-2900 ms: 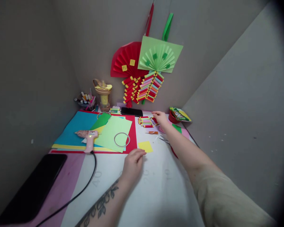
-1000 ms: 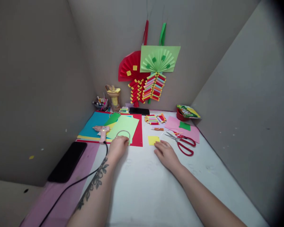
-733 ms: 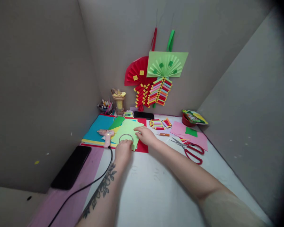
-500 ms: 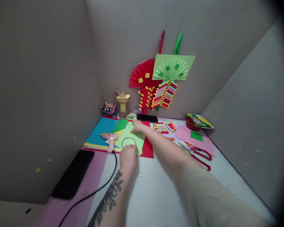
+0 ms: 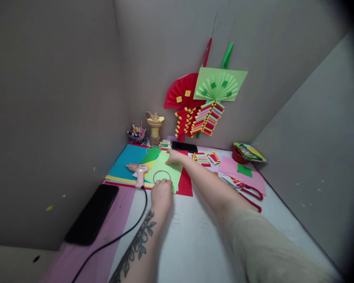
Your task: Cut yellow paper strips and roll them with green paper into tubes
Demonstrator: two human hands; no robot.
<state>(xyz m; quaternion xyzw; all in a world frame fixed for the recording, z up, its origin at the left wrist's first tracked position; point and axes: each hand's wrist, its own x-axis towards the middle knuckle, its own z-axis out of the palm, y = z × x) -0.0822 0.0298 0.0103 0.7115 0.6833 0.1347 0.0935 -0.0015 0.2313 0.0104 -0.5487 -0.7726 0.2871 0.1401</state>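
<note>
My left hand [image 5: 161, 193] has its fingers closed at the near edge of a light green sheet [image 5: 173, 173], at the bottom of a thin round ring [image 5: 162, 171] lying on that sheet. My right hand [image 5: 174, 156] reaches across to the sheet's far edge, fingertips touching the paper there; its exact grip is too small to tell. Under the light green sheet lie red paper [image 5: 186, 182], blue paper [image 5: 125, 161] and a dark green piece [image 5: 151, 155]. A pink glue gun [image 5: 141, 175] rests just left of the ring.
A black phone [image 5: 92, 214] lies at the left, beside the glue gun's cable [image 5: 120, 236]. Red scissors [image 5: 249, 193] and pink paper [image 5: 258, 181] are at the right. Paper rolls [image 5: 202, 158], a pen holder [image 5: 136, 134] and a red bowl [image 5: 239, 156] stand farther back.
The view has shifted slightly, so the wall decorations appear farther right. Both hands remain at the light green sheet, with no clear change in their hold.
</note>
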